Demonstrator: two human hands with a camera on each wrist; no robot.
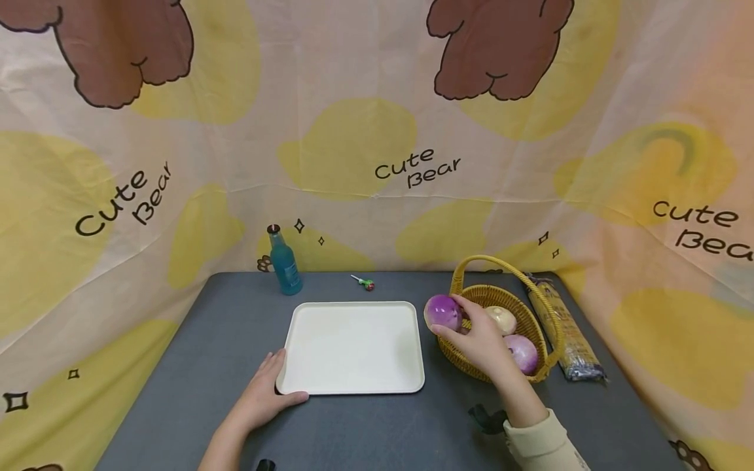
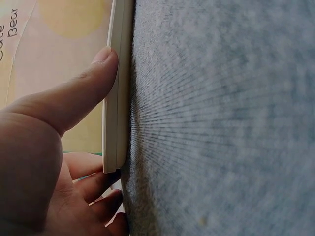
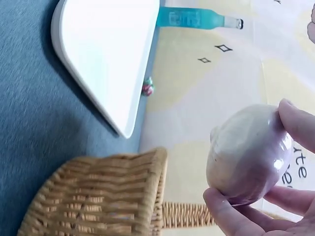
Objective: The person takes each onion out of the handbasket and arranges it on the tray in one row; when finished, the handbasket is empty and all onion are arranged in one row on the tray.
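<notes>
Purple onion (image 1: 443,311) raised at the wicker basket's (image 1: 458,364) left rim

The right hand (image 1: 482,337) has its fingers clamped on it. The left hand (image 1: 259,391), thumb and fingers apart, touches the near left corner of the white tray (image 1: 353,347). In the basket lie a pale bulb (image 1: 502,319) and a lilac onion (image 1: 521,353), an arched handle (image 1: 508,265) standing over them. Right is a long packet (image 1: 570,337); a blue bottle (image 1: 287,267) and lollipop (image 1: 368,285) occupy the far tabletop (image 1: 194,366).

The held onion (image 1: 443,313) was purple and white, the tray (image 1: 353,347) white, the basket (image 3: 98,196) tan, the bottle (image 1: 287,269) turquoise, the worktop (image 1: 365,432) blue-grey, the pale cloth (image 1: 330,150) blotched with yellow.
</notes>
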